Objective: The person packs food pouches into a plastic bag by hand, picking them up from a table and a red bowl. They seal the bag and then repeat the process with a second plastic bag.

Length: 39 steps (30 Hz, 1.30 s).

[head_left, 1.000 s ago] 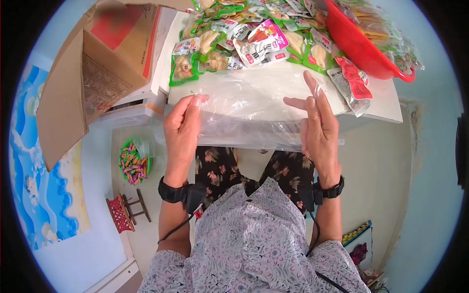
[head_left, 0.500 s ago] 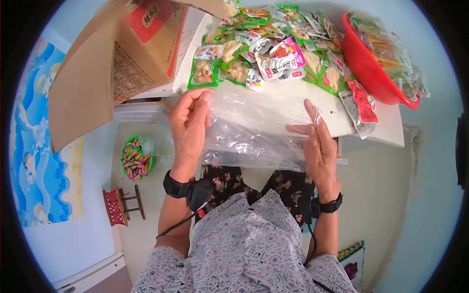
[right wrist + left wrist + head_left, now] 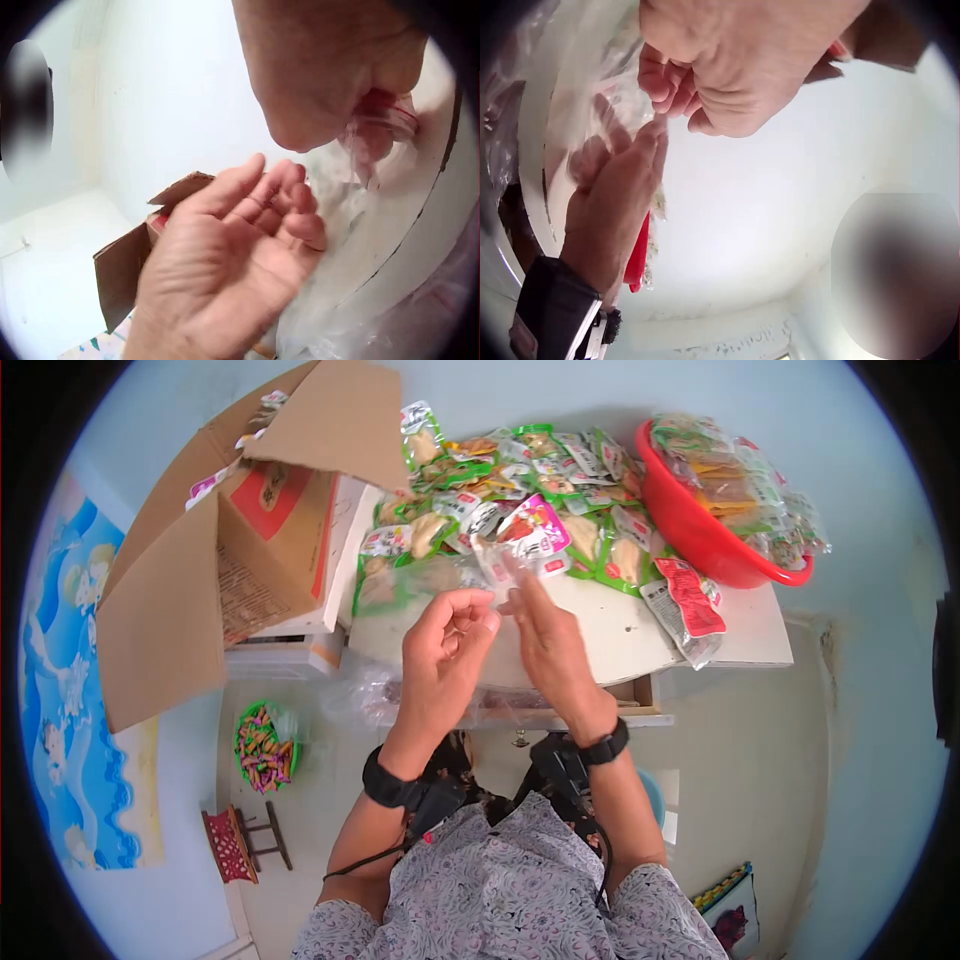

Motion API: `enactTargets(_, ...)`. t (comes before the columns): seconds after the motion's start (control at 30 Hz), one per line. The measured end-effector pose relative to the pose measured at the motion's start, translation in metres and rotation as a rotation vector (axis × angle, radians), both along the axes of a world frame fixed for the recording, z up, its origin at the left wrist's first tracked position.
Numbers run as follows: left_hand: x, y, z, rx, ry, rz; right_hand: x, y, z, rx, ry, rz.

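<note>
In the head view the left hand [image 3: 445,660] is raised over the table's front edge, fingers loosely curled with nothing visible in them. The right hand [image 3: 550,650] is beside it, fingers extended and fingertips close to the left ones. Clear plastic film [image 3: 430,575] lies over the green packets left of the fingertips; how it meets the right hand is unclear. The right wrist view shows the left hand [image 3: 232,262] palm up with bent fingers. Thin film stands behind the right hand [image 3: 615,202] in the left wrist view.
Green-edged food packets [image 3: 425,532] are heaped at the back, with a red-and-silver packet [image 3: 690,600] at right. A red basin [image 3: 680,510] holds more packets. An open carton [image 3: 160,620] stands left; an open drawer [image 3: 650,718] sits under the table front.
Both hands have come together from either side of the stretched clear bag. The bag is no longer spread between them. The view has shifted, showing more of the carton and drawer.
</note>
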<state>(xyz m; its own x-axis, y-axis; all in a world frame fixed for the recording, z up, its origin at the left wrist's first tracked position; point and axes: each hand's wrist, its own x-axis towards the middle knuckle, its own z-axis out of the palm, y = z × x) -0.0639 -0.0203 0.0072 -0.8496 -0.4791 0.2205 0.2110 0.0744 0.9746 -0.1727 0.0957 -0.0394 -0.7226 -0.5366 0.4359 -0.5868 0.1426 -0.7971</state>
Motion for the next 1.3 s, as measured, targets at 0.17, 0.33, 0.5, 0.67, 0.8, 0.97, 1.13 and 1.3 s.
enactTargets(0.17, -0.027, -0.003, -0.037, 0.001, -0.114, -0.096, -0.001, 0.015, 0.023, 0.024, -0.324, 0.058)
enactTargets(0.33, -0.032, 0.002, -0.024, -0.353, -0.204, -0.068, -0.001, 0.025, 0.022, -0.185, -0.465, 0.157)
enactTargets(0.5, -0.039, -0.007, -0.026, -0.424, -0.288, -0.037, 0.006, 0.032, 0.028, -0.260, -0.575, 0.168)
enactTargets(0.67, -0.041, 0.000, -0.025, -0.408, -0.337, 0.027, 0.009, 0.047, 0.036, -0.247, -0.599, 0.212)
enactTargets(0.8, -0.041, -0.015, -0.047, -0.267, -0.187, -0.043, 0.005, 0.056, 0.026, -0.175, -0.661, 0.168)
enactTargets(0.97, -0.037, -0.016, -0.045, -0.234, -0.226, -0.091, -0.010, 0.058, 0.027, -0.126, -0.502, 0.144)
enactTargets(1.13, -0.030, -0.017, -0.043, -0.202, -0.192, -0.126, -0.039, 0.038, 0.035, -0.008, -0.252, -0.035)
enactTargets(1.3, -0.027, -0.021, -0.044, -0.164, -0.136, -0.171, -0.069, 0.006, 0.053, 0.255, 0.415, -0.157)
